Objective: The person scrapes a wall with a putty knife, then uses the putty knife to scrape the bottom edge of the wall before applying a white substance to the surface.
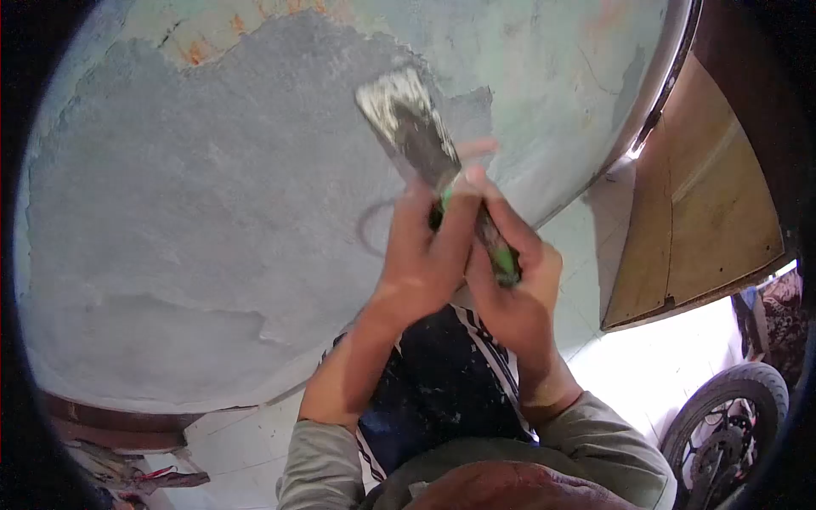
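In front of a wall with a large grey patch (195, 170), a scraper (412, 127) with a wide blade is held up, its blade smeared with white material and pointing up and left. My left hand (425, 242) is closed around the upper part of its handle, near the blade. My right hand (518, 268) grips the lower part of the green and black handle (503, 255). Both hands are close together and slightly blurred. Behind my left hand a faint curved shape shows, too blurred to make out.
A brown wooden panel (697, 195) stands at the right. Below it is a wheel (727, 433) with a black tyre, on a pale tiled floor (629, 382). Assorted items (140, 476) lie at the lower left. Dark striped trousers (438, 382) show beneath my arms.
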{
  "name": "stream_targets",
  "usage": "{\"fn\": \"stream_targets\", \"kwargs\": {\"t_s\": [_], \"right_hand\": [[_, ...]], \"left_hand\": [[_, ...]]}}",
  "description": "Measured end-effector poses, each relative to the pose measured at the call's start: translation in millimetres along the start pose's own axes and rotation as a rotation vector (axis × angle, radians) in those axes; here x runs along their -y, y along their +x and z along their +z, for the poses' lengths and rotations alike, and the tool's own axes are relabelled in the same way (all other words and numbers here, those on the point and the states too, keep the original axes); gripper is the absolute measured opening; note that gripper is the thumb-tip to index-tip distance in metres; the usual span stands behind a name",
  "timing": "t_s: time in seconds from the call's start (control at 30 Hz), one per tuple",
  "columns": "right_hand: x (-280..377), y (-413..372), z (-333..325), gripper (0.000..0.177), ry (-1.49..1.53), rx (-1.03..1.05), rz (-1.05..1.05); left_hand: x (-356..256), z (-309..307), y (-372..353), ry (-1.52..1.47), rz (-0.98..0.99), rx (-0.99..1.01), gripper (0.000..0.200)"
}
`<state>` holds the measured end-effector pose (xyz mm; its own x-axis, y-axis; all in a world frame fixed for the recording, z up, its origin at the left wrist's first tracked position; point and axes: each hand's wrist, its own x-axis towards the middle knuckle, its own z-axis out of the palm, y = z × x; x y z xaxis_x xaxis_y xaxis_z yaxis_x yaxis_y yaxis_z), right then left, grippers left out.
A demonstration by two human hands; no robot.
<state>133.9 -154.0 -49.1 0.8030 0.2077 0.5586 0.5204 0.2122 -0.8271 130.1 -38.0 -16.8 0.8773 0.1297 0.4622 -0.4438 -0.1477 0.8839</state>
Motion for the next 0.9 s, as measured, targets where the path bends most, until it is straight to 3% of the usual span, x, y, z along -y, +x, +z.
{"fn": "stream_targets", "kwargs": {"t_s": [0.03, 0.17, 0.23, 0.33, 0.57, 0.73, 0.83, 0.9], "right_hand": [[3.1, 3.0, 1.2, 0.047, 0.041, 0.007, 0.05], [10.7, 2.4, 1.4, 0.047, 0.053, -0.002, 0.071], [8.7, 1.1, 0.5, 0.048, -0.036, -0.007, 0.051], [14.3, 4.0, -0.4, 0.048, -0.017, 0.026, 0.116], [9.1, 4.3, 3.0, 0.048, 0.041, 0.005, 0.045], [12.8, 12.8, 4.1, 0.05, -0.081, 0.004, -0.075], [18.9, -1.2, 6.4, 0.048, -0.138, -0.026, 0.016], [21.2, 4.6, 7.5, 0.049, -0.161, -0.007, -0.049]], "left_hand": [[-4.0, -1.2, 2.4, -0.034, -0.086, 0.012, 0.032], [-6.1, 4.8, -2.4, -0.082, -0.102, -0.016, 0.032], [-4.2, 1.4, 4.5, 0.006, 0.02, -0.025, 0.033], [-0.3, 2.2, 4.8, -0.097, -0.065, -0.023, 0.032], [-2.2, 1.2, 7.9, -0.097, -0.015, -0.028, 0.029], [-15.5, -2.0, 13.9, -0.068, 0.05, -0.036, 0.03], [-8.3, -1.5, 2.2, -0.039, -0.006, -0.052, 0.03], [-11.0, -1.6, 1.4, -0.067, 0.05, -0.083, 0.03]]}}
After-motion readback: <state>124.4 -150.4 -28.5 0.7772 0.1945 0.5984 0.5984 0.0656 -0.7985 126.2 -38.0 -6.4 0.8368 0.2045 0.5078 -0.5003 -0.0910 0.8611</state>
